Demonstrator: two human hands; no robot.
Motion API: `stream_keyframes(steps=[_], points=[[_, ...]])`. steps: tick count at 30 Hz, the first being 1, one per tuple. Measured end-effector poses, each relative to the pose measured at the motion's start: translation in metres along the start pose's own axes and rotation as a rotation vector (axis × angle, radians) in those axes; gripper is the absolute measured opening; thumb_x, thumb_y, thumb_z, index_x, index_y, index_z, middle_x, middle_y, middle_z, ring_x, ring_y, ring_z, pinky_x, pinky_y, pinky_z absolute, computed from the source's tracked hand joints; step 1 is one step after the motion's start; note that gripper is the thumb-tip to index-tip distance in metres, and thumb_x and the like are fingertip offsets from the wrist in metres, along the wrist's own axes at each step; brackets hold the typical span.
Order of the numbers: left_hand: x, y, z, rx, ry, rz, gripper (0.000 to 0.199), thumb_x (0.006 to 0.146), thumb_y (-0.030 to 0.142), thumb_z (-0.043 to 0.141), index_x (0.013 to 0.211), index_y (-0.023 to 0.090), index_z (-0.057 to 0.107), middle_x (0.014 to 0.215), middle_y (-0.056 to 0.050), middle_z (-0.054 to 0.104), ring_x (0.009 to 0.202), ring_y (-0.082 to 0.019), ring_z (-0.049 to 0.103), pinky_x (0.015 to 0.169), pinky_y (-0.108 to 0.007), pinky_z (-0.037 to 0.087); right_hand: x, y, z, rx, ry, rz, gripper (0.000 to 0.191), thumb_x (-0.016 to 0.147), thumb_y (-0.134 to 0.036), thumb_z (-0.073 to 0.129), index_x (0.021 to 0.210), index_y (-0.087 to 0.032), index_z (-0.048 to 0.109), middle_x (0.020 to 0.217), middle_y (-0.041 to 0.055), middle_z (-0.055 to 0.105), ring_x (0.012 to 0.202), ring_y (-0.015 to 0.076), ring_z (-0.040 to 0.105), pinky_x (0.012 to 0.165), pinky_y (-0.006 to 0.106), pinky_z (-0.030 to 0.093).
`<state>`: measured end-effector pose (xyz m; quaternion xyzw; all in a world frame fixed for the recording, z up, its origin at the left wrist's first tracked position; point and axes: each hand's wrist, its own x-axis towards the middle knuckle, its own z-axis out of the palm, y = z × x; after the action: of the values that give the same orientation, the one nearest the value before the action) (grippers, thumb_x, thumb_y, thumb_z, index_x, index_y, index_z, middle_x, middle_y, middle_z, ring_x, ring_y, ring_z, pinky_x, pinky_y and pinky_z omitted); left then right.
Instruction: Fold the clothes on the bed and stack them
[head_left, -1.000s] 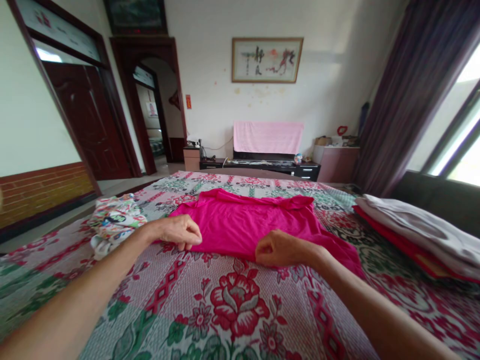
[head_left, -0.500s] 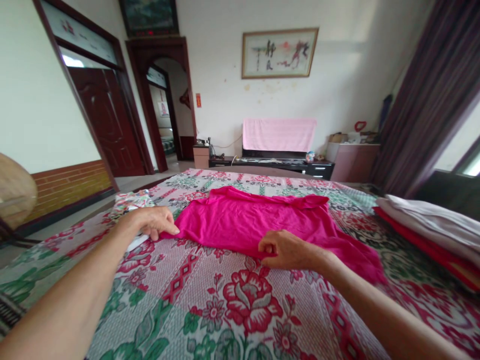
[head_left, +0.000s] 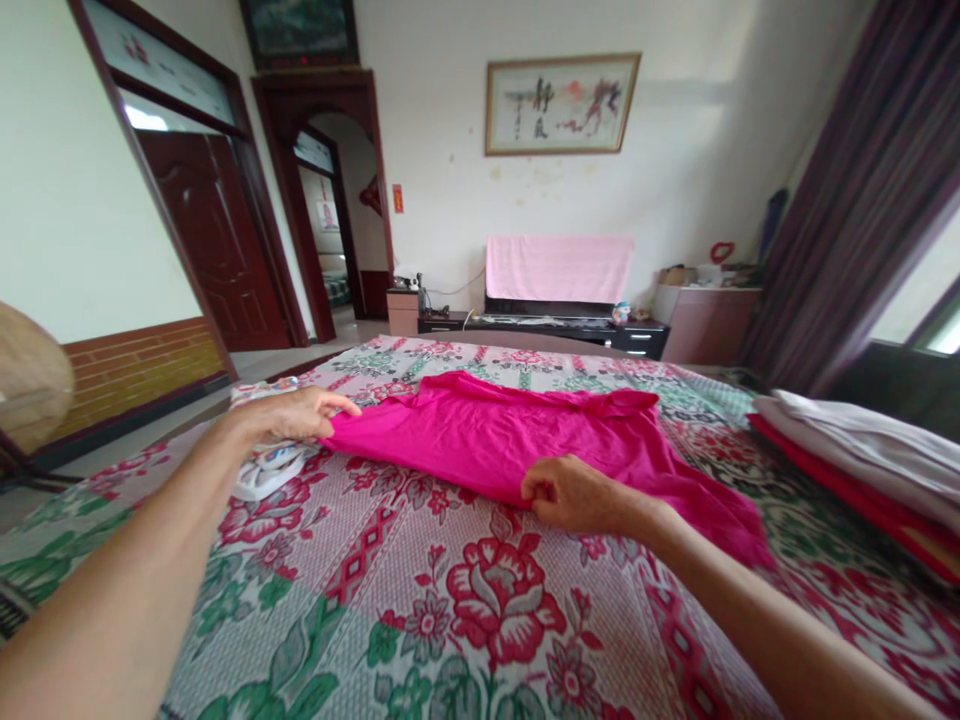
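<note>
Fabric at the left end of a magenta garment [head_left: 480, 432] is now rising higher than it was half a second ago, and its near edge is running in a straighter line between the two hands. The left hand [head_left: 300, 412] is also sitting farther left and higher, while the right hand [head_left: 566, 495] is keeping almost the same spot. The left hand is closing narrowly on the garment's left end, palm facing down, with one finger stretching out above the fabric; its forearm is slanting in from the lower left. The right hand is curling its fingers inward and gripping the near edge right of its middle, and its forearm is slanting in from the lower right. The magenta garment is lying across the middle of a floral cover [head_left: 495, 600], wrinkling on top, with its right part trailing toward the cover's right edge. Near the cover's left edge, a printed white garment [head_left: 271, 472] is lying crumpled, partly hidden by the left hand. Along the right edge, a stack of folded clothes [head_left: 862, 445] is resting, well apart from the right hand.
</note>
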<state>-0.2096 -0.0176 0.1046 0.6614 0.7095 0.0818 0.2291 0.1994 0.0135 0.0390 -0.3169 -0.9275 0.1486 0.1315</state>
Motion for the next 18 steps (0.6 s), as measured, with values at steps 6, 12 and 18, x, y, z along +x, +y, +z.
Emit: stream_keyframes(steps=[6,12,18], points=[[0.001,-0.006,0.005,0.102,-0.090,-0.144,0.063,0.052,0.017,0.052,0.113,0.026,0.066,0.051,0.004,0.048,0.049,-0.013,0.044,0.046,-0.023,0.028,-0.001,-0.004,-0.003,0.029,-0.063,-0.008,0.024,0.066,-0.009,0.051,0.077,-0.017,0.070,0.070,-0.0009,0.068,0.061,0.0094,0.054,0.057,0.021,0.034],[0.010,-0.005,0.018,0.182,-0.118,-0.249,0.056,0.053,0.016,0.058,0.107,0.026,0.070,0.046,0.002,0.050,0.045,-0.014,0.047,0.046,-0.024,0.031,-0.003,-0.007,-0.007,0.039,-0.119,-0.018,0.024,0.067,-0.010,0.052,0.079,-0.018,0.071,0.073,-0.0003,0.069,0.063,0.0092,0.055,0.058,0.021,0.035],[0.006,0.002,0.019,0.303,-0.058,-0.192,0.020,0.053,0.016,0.061,0.069,0.019,0.073,0.045,0.001,0.051,0.046,-0.014,0.049,0.049,-0.024,0.037,-0.002,-0.008,-0.008,0.106,-0.117,-0.008,0.017,0.075,-0.016,0.053,0.077,-0.017,0.069,0.064,-0.0020,0.063,0.054,0.0077,0.050,0.052,0.020,0.033]])
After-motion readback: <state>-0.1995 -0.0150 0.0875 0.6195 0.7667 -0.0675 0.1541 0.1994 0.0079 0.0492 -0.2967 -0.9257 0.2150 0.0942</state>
